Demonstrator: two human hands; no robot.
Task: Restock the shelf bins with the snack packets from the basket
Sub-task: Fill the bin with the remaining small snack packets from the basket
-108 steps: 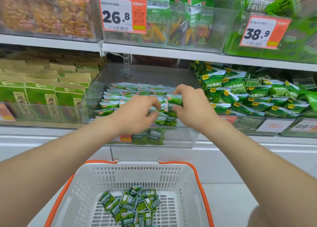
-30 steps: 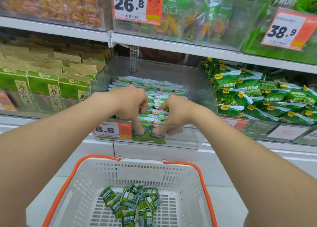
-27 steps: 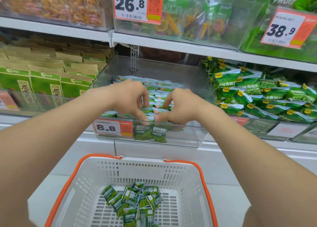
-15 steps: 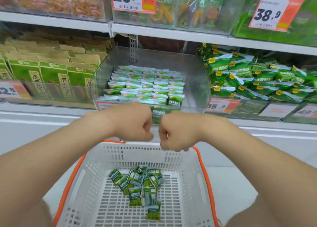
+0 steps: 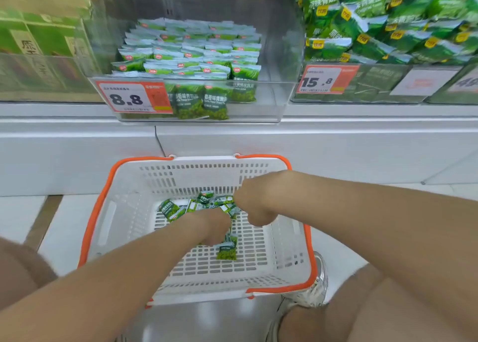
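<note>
A: Snack packets (image 5: 170,210), where?
B: Heaped at the middle of the basket (image 5: 129,194) floor. More stand in rows in the shelf bin (image 5: 274,104) above and behind the basket.
A: And the hands?
B: Both inside the basket, on the heap: left hand (image 5: 212,228) knuckles-up, right hand (image 5: 254,204) just beyond it. Fingers curl under, hidden; whether either grips a packet, I cannot tell.

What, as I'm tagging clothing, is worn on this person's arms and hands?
Nothing visible: the left hand and right hand are ungloved; the left arm and right arm are bare, with no sleeves, watch or bracelet. Rings cannot be told.
</note>
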